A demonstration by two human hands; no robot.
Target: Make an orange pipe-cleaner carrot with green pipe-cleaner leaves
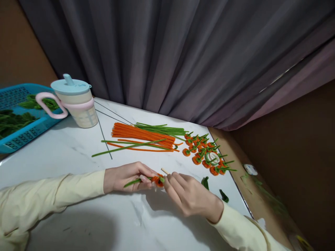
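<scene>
My left hand (123,177) is closed on a small orange pipe-cleaner flower (157,180), whose green stem (131,183) sticks out to the left. A light green bit shows at the flower's middle. Against its right side press the fingers of my right hand (192,195); a thin pale wooden stick (164,171) juts up from them. The right fingertips are partly hidden. Beyond the hands lie a bundle of orange pipe cleaners (141,134) and several green pipe cleaners (167,129). Two dark green curled pieces, one the nearer piece (224,196), rest beside my right wrist.
Several orange flowers with green stems (197,159) are grouped at the right, with a roll of tape (216,159) among them. A lidded cup (85,116) stands at the back left, beside a blue basket (28,134) of green pieces. A grey curtain (146,52) hangs behind the table.
</scene>
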